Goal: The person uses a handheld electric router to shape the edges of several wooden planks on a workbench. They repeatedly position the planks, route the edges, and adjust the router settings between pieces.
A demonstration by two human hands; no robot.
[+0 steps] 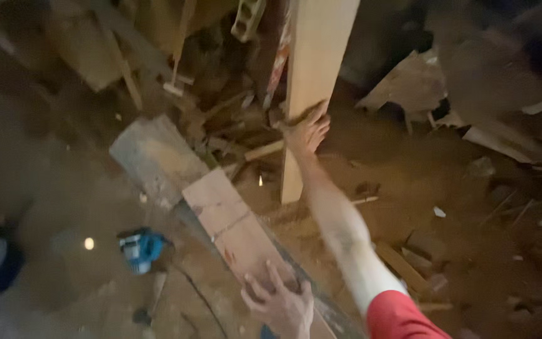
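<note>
Head view, the only one supplied, is blurred by motion. The right hand point(305, 133) is extended forward at full arm's reach, its fingers closed around the edge of a tall pale plank point(312, 81). That plank stands nearly upright, its long axis running from the top of the frame down to the sawdust-covered floor point(459, 207), where its lower end rests. The grip sits around mid-height on the visible length. The left hand point(280, 304) is close to the body at the bottom of the frame, fingers spread and laid flat on the near end of a reddish board point(230, 223); it presses on the board and does not enclose it. This board lies low, its long axis running diagonally away to the upper left, where a grey slab point(155, 157) continues the same line. The upright plank stands ahead of and to the right of the flat board, the right hand being the nearer to it. A blue power tool point(140, 248) lies on the floor left of the board, well apart. Offcuts and scrap timber lie scattered beyond.
</note>
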